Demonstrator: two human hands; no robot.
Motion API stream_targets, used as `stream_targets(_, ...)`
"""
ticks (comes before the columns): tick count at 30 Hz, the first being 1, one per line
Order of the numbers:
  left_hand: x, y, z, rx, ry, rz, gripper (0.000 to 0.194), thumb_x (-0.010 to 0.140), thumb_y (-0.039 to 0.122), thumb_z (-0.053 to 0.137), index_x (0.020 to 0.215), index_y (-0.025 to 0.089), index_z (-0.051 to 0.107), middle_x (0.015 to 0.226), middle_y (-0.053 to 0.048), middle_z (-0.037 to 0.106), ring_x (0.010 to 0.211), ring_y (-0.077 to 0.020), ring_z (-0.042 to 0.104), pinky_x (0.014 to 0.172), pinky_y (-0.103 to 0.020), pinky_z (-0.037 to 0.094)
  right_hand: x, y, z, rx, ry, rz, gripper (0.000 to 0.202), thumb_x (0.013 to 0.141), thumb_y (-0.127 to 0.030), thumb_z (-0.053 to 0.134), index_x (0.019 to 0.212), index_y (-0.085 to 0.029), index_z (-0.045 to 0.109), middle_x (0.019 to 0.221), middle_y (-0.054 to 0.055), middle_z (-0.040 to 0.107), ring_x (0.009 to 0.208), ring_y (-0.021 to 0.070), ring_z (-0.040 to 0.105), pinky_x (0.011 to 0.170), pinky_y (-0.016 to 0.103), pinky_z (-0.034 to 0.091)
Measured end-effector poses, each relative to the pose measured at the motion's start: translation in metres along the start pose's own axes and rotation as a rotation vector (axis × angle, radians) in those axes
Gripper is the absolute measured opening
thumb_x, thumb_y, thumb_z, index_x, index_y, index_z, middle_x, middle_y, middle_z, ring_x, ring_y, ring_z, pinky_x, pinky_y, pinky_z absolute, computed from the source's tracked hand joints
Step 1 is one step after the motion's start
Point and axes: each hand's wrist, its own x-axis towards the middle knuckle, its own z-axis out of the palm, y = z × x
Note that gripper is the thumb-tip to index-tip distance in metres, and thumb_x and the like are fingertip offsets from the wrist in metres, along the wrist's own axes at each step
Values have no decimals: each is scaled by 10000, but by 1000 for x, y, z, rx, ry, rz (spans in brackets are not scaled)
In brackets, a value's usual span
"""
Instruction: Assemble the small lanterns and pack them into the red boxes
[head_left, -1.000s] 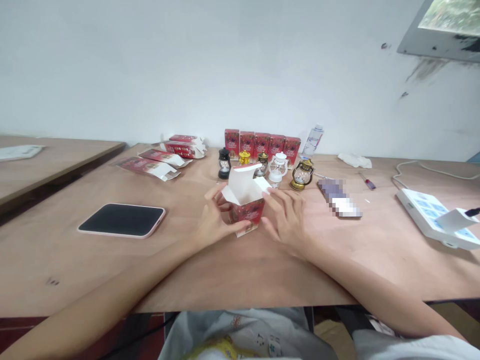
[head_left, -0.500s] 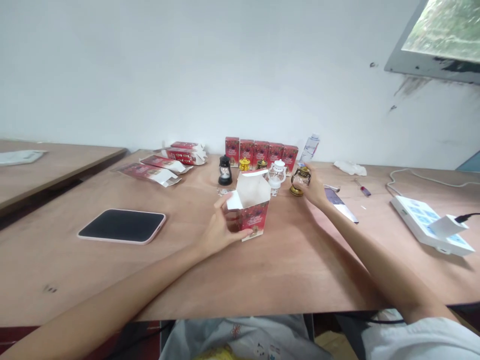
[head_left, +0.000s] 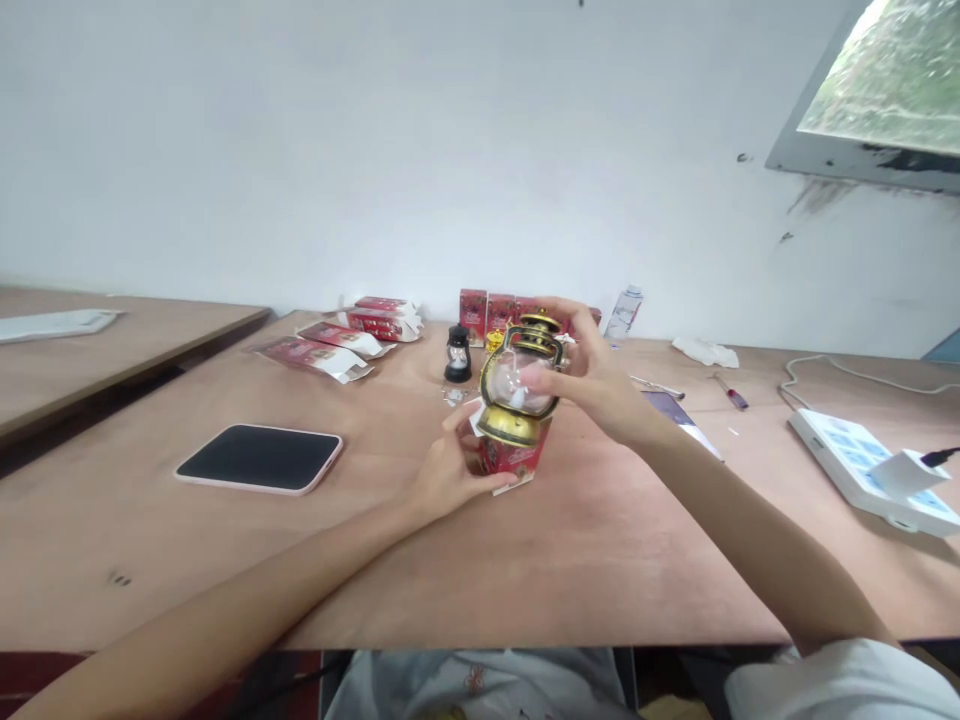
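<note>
My right hand (head_left: 592, 375) grips a small bronze-gold lantern (head_left: 523, 378) with a clear globe, slightly tilted, over the red box. The lantern hides most of the box's opening; whether its base is inside or in front cannot be made out. My left hand (head_left: 452, 467) is closed around the lower left side of the red box (head_left: 525, 462), which stands on the table. Behind them are a black lantern (head_left: 457, 355) and a gold lantern (head_left: 494, 340), partly covered. A row of closed red boxes (head_left: 472, 312) stands by the wall, partly behind my right hand.
Flattened red cartons (head_left: 315, 355) lie at the back left. A phone (head_left: 260, 458) rests on the left. On the right are a power strip (head_left: 862, 465), a screwdriver (head_left: 731, 392), a tissue (head_left: 705, 351), and a clear bottle (head_left: 624, 315) by the wall.
My right hand has lifted the bronze-gold lantern off the table and brought it left over the red box. My left hand still holds the box in about the same place.
</note>
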Motion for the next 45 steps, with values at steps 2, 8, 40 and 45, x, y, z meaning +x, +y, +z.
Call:
stream_targets(2,0,0,0,-5,3,-14,951,661,364,797,1370,285,168,993,-54,647,765,-248,705,636,-404,624,4,8,9,11,57,-33,647,730,-442,724,1259,-325,371,1302,44,488,1108,217,572,881,360,533)
stream_targets(8,0,2,1,-84,-6,-27,918,682,334,783,1347,333,150,973,-50,644,720,-229,705,596,-420,622,0,25,2,-212,143,-19,678,670,-369,773,1214,-295,375,1197,52,535,1099,239,547,871,374,498)
stream_targets(40,3,10,-3,140,-104,-45,1165,749,426,699,1440,275,-226,1325,-142,514,997,-239,641,881,-448,531,-10,-7,-2,-768,-381,19,251,881,-256,560,1113,-295,650,925,38,693,899,229,555,754,313,398)
stream_targets(45,4,9,-8,245,-124,21,948,741,422,693,1475,325,101,1269,-97,521,955,-236,640,802,-409,565,-6,-8,-10,-622,-453,-26,237,889,-222,519,1062,-253,678,1024,44,693,964,222,577,841,353,427)
